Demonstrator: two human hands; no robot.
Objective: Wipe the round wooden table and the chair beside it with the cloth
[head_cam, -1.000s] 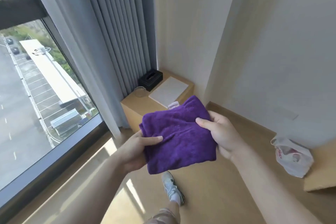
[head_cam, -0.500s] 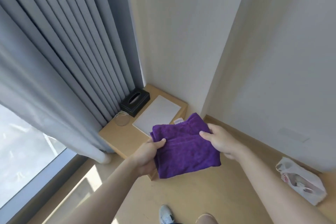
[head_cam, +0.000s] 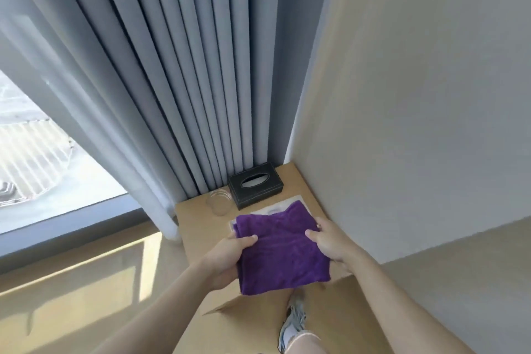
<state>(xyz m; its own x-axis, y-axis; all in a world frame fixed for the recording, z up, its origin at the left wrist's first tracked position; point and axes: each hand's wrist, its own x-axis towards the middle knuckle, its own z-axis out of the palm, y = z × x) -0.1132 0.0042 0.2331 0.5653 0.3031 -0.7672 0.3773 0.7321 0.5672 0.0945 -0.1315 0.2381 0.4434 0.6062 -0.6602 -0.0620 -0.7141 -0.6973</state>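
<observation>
Head view: a folded purple cloth [head_cam: 283, 250] is held flat in the air above a low wooden cabinet [head_cam: 198, 218] in the room's corner, the left hand [head_cam: 227, 260] gripping its left edge with the thumb on top and the right hand [head_cam: 330, 241] gripping its right edge likewise. On the cabinet top, beyond the cloth, stand a black tissue box [head_cam: 255, 184] and a clear glass [head_cam: 219, 203] just beside it, with grey curtains [head_cam: 161, 72] hanging behind; a white board [head_cam: 283, 202] lies partly hidden under the cloth.

arms [head_cam: 161, 310]: bare, sleeveless | shoe [head_cam: 293, 322]: grey-white sneaker | sock: white
</observation>
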